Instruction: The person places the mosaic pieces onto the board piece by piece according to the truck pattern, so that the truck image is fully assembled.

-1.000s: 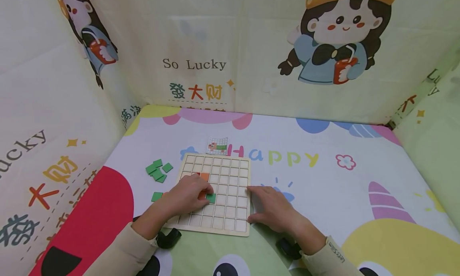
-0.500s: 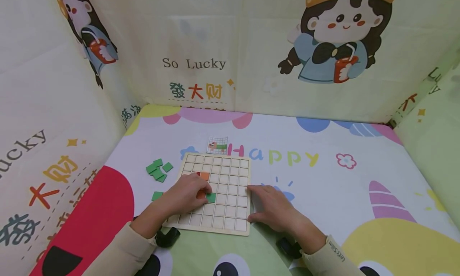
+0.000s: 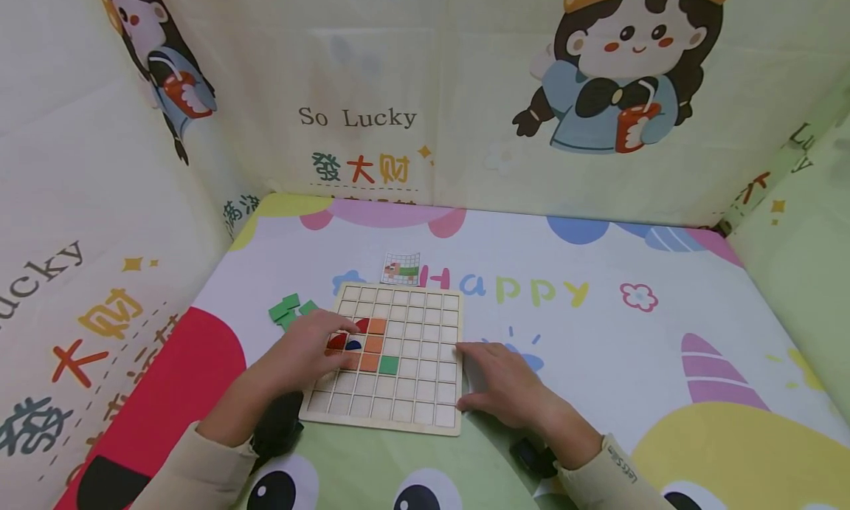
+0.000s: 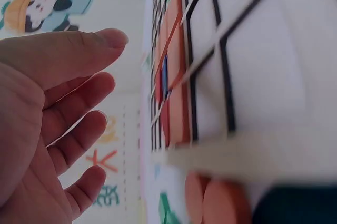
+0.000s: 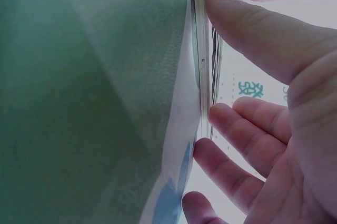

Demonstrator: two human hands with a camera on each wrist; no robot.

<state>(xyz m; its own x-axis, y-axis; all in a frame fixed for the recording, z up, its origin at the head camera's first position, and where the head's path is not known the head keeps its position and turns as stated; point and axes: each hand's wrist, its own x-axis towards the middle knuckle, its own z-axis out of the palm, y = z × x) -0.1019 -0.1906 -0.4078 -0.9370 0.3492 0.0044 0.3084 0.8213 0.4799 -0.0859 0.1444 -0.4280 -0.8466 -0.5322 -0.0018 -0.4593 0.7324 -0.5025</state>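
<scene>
A wooden grid board (image 3: 425, 414) lies on the patterned cloth. My left hand (image 3: 299, 355) hovers over its left side, fingers apart and holding nothing; the left wrist view shows the gap between thumb and fingers. Beside that hand, a green square tile (image 3: 388, 365) sits in a cell, right of a column of orange tiles (image 3: 373, 344). A red rounded piece (image 3: 361, 325) and a blue half-round piece (image 3: 354, 345) lie left of them, the hand covering part of this area. My right hand (image 3: 501, 384) touches the board's right edge with thumb and fingertips, fingers loosely extended.
Loose green tiles (image 3: 285, 307) lie left of the board, partly behind the left hand. A small picture card (image 3: 401, 269) with a colored grid pattern lies beyond the far edge. Reddish round pieces (image 4: 226, 203) show by the board's near-left edge. Printed cloth walls (image 3: 465, 89) enclose the table.
My left hand has let go of the green tile, which stays in its cell, and has moved left, uncovering the orange, red and blue pieces. The right hand has stayed put.
</scene>
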